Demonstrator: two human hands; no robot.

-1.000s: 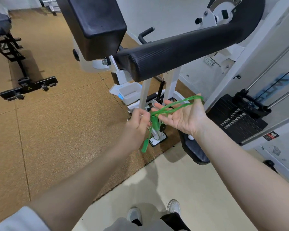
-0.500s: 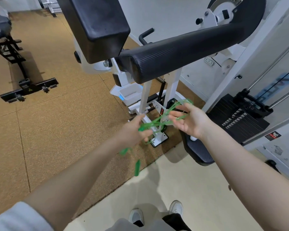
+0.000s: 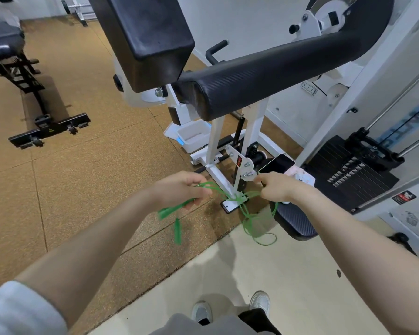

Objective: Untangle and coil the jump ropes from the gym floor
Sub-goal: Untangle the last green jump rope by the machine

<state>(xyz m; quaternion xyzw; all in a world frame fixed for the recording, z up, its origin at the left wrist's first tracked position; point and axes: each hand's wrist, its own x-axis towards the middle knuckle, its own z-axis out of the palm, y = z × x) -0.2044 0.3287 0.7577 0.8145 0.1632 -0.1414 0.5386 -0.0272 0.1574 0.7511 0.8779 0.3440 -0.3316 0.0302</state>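
A thin, glossy green plastic jump rope (image 3: 230,195) stretches in mid-air between both hands, above the seam where speckled cork-coloured gym floor (image 3: 82,180) meets smooth cream flooring. The left hand (image 3: 179,189) curls round several strands and one translucent green handle (image 3: 172,210); a second handle (image 3: 177,229) dangles below it. The right hand (image 3: 276,187) pinches the cord, whose loose loops (image 3: 257,226) hang beneath. Behind stands a white steel weight machine (image 3: 252,131) with a padded, textured black roller (image 3: 264,83).
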